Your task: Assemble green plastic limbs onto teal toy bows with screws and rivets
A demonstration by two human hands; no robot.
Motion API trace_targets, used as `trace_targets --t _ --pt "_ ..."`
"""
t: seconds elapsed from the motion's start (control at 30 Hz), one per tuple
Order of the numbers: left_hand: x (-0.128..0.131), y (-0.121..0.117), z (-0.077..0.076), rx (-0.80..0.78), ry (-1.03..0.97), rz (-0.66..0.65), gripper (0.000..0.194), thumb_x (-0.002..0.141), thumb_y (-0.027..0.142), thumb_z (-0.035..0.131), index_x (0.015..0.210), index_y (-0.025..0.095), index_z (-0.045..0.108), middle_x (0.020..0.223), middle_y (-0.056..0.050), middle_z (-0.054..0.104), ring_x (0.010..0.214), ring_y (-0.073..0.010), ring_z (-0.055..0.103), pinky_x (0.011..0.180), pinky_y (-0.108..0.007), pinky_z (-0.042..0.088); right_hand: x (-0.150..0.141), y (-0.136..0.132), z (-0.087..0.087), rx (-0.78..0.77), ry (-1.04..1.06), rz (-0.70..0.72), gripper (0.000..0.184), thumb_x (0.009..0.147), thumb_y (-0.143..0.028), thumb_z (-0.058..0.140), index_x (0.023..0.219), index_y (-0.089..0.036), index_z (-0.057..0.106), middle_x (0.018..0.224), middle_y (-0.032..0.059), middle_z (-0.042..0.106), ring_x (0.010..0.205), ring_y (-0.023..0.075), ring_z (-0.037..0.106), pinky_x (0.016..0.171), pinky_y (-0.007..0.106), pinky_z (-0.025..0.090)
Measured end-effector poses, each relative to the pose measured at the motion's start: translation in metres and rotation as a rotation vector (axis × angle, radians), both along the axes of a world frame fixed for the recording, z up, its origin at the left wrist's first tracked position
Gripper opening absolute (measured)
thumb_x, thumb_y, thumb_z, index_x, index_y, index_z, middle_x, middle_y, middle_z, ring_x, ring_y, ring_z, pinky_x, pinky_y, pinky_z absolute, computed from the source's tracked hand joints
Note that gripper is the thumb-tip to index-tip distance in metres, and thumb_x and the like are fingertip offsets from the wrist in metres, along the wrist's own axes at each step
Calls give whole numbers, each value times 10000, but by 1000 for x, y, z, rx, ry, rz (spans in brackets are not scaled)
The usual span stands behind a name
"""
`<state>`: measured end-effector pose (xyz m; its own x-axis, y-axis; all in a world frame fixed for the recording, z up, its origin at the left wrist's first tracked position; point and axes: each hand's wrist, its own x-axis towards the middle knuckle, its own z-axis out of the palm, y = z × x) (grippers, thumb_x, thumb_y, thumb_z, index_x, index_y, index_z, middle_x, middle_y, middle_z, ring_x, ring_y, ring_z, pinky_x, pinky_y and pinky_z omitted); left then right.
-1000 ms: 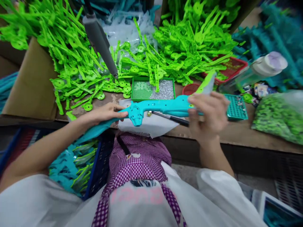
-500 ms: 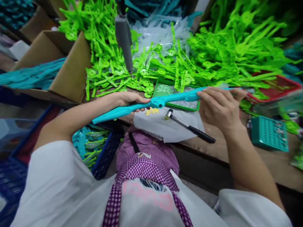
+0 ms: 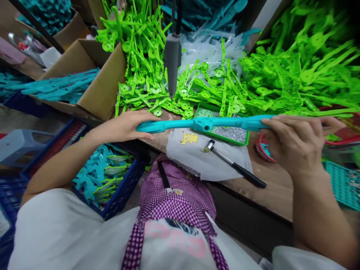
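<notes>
I hold a long teal plastic part (image 3: pixel 206 123) level above the bench, one hand at each end. My left hand (image 3: pixel 126 125) grips its left tip, fingers curled round it. My right hand (image 3: pixel 292 140) is closed on the right end, fingers wrapped over the top. Under the part lies a grey cloth (image 3: pixel 208 157) with a yellow cartoon figure, and on it a small hammer (image 3: pixel 233 167) with a black handle. A green tray (image 3: pixel 227 131) of small silver screws sits just behind the part.
A grey powered screwdriver (image 3: pixel 172 60) hangs above the bench. Heaps of bright green plastic parts (image 3: pixel 253 78) fill the back. A cardboard box (image 3: pixel 95 82) stands left, a blue crate (image 3: pixel 112 180) of teal parts is below it, and a teal tray (image 3: pixel 341 183) lies right.
My view has swung left and the teal part has turned edge-on and level. My right hand has slid further out along its right end; the left hand stays on the left tip.
</notes>
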<state>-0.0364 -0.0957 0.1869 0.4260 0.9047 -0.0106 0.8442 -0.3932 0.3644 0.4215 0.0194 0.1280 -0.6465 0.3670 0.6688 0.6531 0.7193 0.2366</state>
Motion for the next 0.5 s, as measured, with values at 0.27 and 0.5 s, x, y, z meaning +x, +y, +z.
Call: trace_targets --t 0.27,0.5 --pt "6 -21 -53 466 33 172 403 1003 410 544 1328 215 680 1238 -121 751 1150 -240 712 1013 -395 548 -12 -8 13 -64 -19 24 337 995 -350 573 1264 -192 704 1083 137 748 1126 202 678 999 395 493" --pt "25 -105 -102 604 -426 785 273 947 468 635 1067 264 772 1173 -101 747 1157 -256 678 1039 -458 511 -66 -51 0 -125 185 140 399 936 -338 631 1333 -335 672 1106 107 727 1095 265 698 885 443 500"
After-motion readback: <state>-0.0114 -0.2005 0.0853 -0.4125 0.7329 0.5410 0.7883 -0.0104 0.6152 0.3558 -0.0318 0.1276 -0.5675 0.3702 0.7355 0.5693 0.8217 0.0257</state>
